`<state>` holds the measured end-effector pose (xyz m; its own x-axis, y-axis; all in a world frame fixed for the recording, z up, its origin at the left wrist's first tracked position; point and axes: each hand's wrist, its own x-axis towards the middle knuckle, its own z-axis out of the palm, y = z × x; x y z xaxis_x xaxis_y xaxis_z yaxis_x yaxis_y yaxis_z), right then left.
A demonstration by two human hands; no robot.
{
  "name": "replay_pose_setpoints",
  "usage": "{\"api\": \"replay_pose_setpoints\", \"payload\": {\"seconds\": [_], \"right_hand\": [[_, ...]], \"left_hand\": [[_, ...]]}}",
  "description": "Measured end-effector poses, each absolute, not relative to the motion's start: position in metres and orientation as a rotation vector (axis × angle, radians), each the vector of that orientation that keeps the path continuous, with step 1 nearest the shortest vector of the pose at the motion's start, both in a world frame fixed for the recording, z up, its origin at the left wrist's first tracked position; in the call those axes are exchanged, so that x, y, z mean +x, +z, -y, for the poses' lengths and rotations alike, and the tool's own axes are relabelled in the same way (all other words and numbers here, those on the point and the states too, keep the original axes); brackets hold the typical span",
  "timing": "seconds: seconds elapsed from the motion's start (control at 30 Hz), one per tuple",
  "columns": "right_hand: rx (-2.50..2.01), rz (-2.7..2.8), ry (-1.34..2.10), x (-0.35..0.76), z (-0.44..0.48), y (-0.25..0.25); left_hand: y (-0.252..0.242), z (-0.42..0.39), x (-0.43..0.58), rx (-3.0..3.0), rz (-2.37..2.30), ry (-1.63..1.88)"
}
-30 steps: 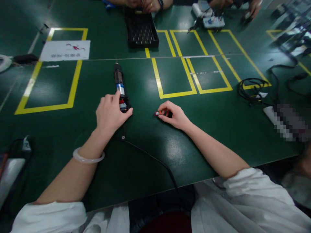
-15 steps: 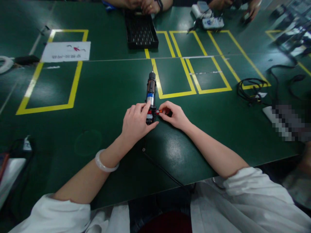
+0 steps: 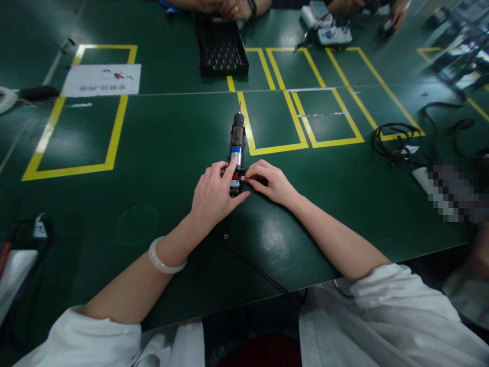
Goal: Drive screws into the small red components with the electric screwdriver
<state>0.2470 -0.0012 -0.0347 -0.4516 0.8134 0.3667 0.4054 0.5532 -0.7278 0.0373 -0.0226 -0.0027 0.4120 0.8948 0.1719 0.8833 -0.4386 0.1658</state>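
A slim cylindrical device (image 3: 237, 137) lies on the green table, its thin pointed tip facing away from me. It has a black front, a silver barrel with a blue band, and red and black parts at the near end. My left hand (image 3: 214, 191) holds that near end down, index finger along the barrel and thumb reaching past it to the right. My right hand (image 3: 273, 182) pinches a small red-orange piece (image 3: 247, 179), perhaps wires with a plug, against the device's right side. Fingertips partly hide it. A black cord (image 3: 255, 267) runs below my left hand to the table edge.
Across the table, a person's hands (image 3: 231, 7) are above a black tray (image 3: 223, 70). Another person's hand (image 3: 399, 18) is near a power strip (image 3: 334, 35). A white paper sign (image 3: 101, 80) lies left, a coiled black cable (image 3: 395, 140) right. Yellow tape marks the surface.
My right hand has moved slightly left, bringing the red-orange piece closer to the device; less of it shows now. My left hand and the device have stayed put.
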Motion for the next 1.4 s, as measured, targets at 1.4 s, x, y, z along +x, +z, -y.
{"api": "replay_pose_setpoints", "payload": {"seconds": [1.4], "right_hand": [[-1.004, 2.016, 0.778, 0.247, 0.002, -0.036]], "left_hand": [[0.018, -0.041, -0.12, 1.964, -2.329, 0.102]]}}
